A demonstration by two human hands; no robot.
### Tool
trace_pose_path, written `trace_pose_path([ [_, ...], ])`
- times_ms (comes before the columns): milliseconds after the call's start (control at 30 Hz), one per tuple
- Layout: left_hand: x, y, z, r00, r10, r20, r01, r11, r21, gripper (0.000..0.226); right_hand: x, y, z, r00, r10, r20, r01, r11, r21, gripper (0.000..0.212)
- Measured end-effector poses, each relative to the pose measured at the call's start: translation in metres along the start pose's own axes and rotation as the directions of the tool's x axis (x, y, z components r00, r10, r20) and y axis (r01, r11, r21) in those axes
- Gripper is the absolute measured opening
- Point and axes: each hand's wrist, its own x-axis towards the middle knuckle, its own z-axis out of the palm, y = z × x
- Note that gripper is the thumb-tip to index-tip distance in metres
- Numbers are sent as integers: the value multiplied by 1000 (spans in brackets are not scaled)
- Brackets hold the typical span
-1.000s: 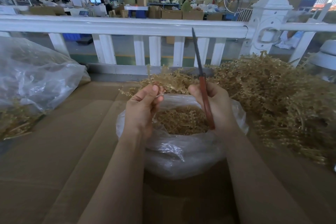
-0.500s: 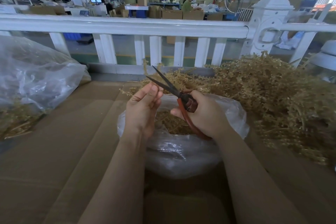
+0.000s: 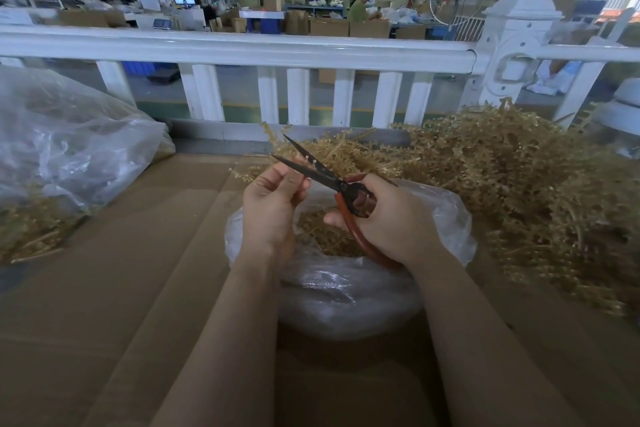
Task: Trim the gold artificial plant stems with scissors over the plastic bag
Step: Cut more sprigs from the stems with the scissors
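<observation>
The left hand (image 3: pixel 273 204) pinches a stem (image 3: pixel 277 142) over the bag (image 3: pixel 346 288) so trimmings fall inside. The right hand (image 3: pixel 388 218) grips the scissors (image 3: pixel 332 184), blades apart around the stem.

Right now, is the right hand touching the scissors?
Touching. The head view shows the right hand wrapped round the red handles of the scissors, fingers through the loop, blades open toward the left hand.
</observation>
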Motion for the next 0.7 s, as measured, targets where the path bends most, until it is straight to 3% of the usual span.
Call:
trace_pose_path([
  [233, 2, -4, -2, 996, 92, -1, -91, 990, 107, 23, 1, 1, 1, 1000, 21, -6, -21, 1000, -17, 65],
  [500, 2, -4, -4, 993, 115, 3, -115, 990, 78, 24, 0, -4, -3, 998, -1, -67, -7, 993, -115, 64],
  [700, 1, -2, -5, 995, 103, 8, -104, 993, 63, 22, 0, -4, -2, 999, 24, -40, -27, 995, -101, 76],
])
